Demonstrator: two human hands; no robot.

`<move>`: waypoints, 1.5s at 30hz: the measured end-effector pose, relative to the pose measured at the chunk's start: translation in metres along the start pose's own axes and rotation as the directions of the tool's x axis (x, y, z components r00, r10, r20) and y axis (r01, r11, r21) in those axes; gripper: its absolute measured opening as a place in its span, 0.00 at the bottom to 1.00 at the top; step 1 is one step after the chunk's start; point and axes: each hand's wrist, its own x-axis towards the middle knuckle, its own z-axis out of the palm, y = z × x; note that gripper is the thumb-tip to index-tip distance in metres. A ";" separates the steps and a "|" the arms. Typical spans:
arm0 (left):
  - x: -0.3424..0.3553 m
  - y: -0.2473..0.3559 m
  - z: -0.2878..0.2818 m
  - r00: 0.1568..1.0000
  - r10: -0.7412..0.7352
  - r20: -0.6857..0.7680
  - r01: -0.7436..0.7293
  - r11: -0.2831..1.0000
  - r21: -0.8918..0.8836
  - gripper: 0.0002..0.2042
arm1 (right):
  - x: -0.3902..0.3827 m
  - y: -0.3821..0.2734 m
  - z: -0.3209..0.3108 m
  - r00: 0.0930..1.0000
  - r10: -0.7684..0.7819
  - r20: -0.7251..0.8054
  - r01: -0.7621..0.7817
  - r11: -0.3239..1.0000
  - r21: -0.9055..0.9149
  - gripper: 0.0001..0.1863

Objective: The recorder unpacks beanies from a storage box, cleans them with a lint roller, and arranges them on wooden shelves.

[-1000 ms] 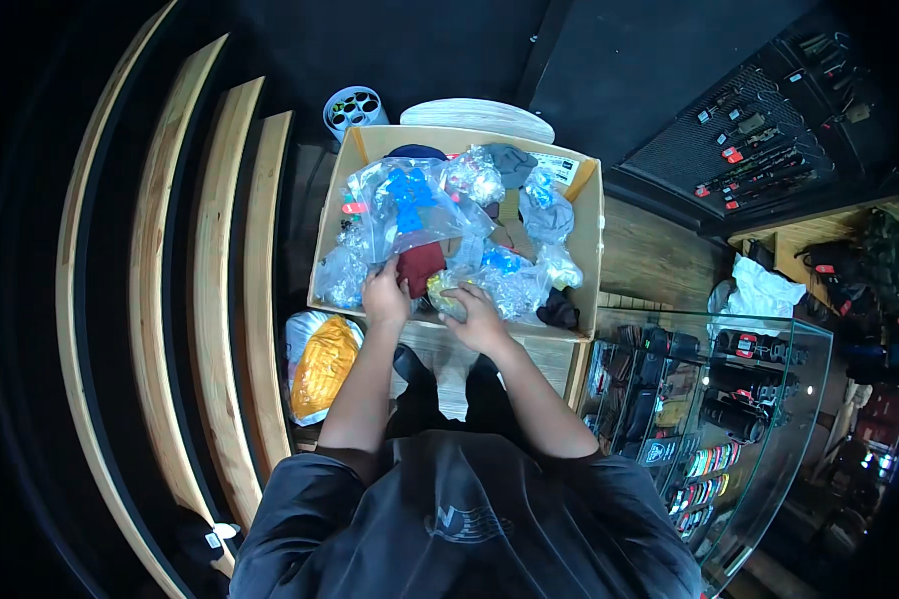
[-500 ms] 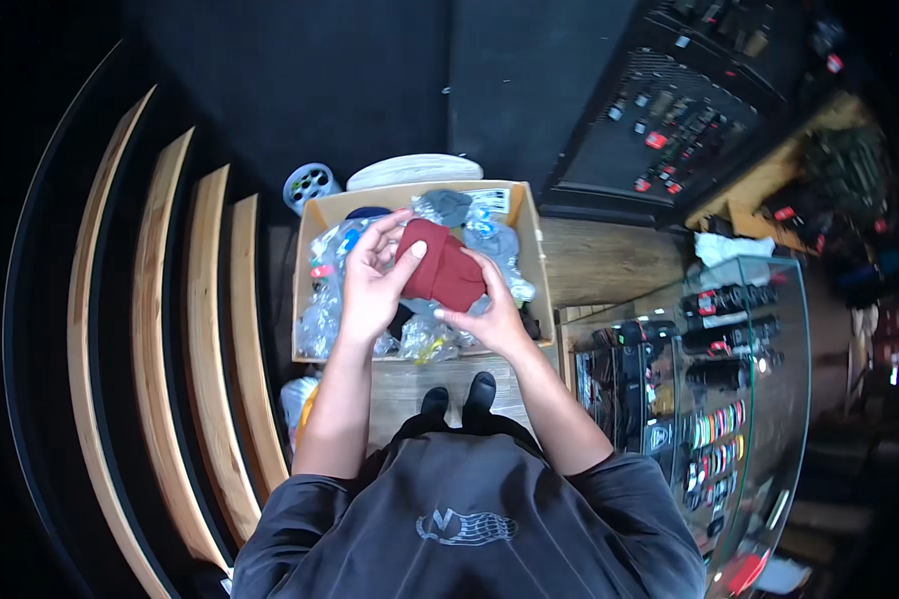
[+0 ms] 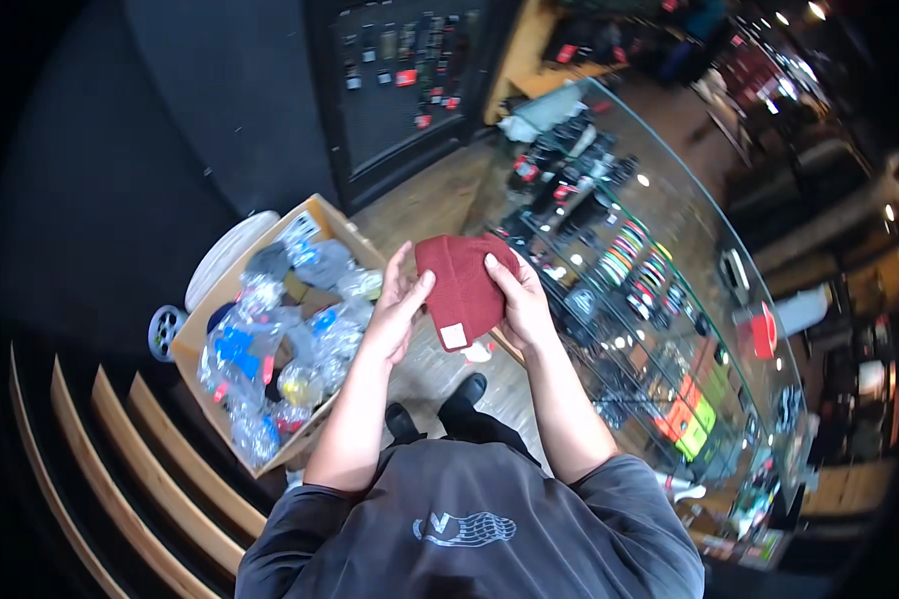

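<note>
Head view, looking down at two bare hands and a dark red, ribbed knit beanie (image 3: 466, 285). The beanie is raised in front of the person's torso, between the hands, to the right of the cardboard box and above the floor. It lies folded nearly flat, with a small pale square patch (image 3: 452, 335) near its lower corner. The right hand (image 3: 522, 307) has its grip closed on the beanie's right side: the thumb presses on the near face and the fingers pass behind, out of sight. The left hand (image 3: 402, 309) is at the opposite side, its thumb overlapping the left edge and its fingers raised and parted beside it; whether this grip pinches the cloth cannot be told.

At left, an open brown cardboard box (image 3: 352, 235) stands tilted to the view. It contains clear crinkled plastic bags, a bright blue item (image 3: 236, 349) and grey fabric (image 3: 325, 265). Behind it are a pale round board (image 3: 220, 262) and a pale cylindrical holder with round openings (image 3: 166, 331). Long light-wood shelves (image 3: 175, 456) fill the lower left. At right, a glass display case (image 3: 669, 166) contains rows of multicoloured bands (image 3: 621, 250) and orange and yellow-green items (image 3: 691, 414).
</note>
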 end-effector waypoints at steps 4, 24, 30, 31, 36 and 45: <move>0.022 -0.026 0.062 0.971 -0.069 0.228 0.068 0.998 0.011 0.45 | -0.029 -0.043 -0.044 0.974 -0.121 -0.190 0.126 0.992 0.012 0.20; 0.063 -0.087 0.400 0.578 -0.085 0.812 -0.478 0.770 0.421 0.45 | -0.155 -0.307 -0.270 0.705 -0.657 0.266 0.511 0.211 -0.833 0.59; 0.090 -0.073 0.439 0.413 -0.107 0.905 -0.645 0.666 0.373 0.45 | -0.147 -0.371 -0.271 0.888 -0.360 0.287 0.387 0.246 -0.889 0.19; 0.093 -0.068 0.442 0.405 -0.074 0.911 -0.693 0.625 0.359 0.44 | -0.142 -0.378 -0.272 0.883 -0.359 0.301 0.390 0.207 -0.897 0.16; 0.118 -0.047 0.454 0.386 -0.006 0.923 -0.813 0.470 0.343 0.44 | -0.108 -0.399 -0.278 0.986 -0.168 -0.005 0.088 0.544 -0.834 0.13; 0.202 -0.048 0.475 0.439 0.300 0.847 -0.877 0.348 0.332 0.38 | -0.036 -0.418 -0.242 0.611 -0.764 0.209 0.268 -0.049 -0.962 0.13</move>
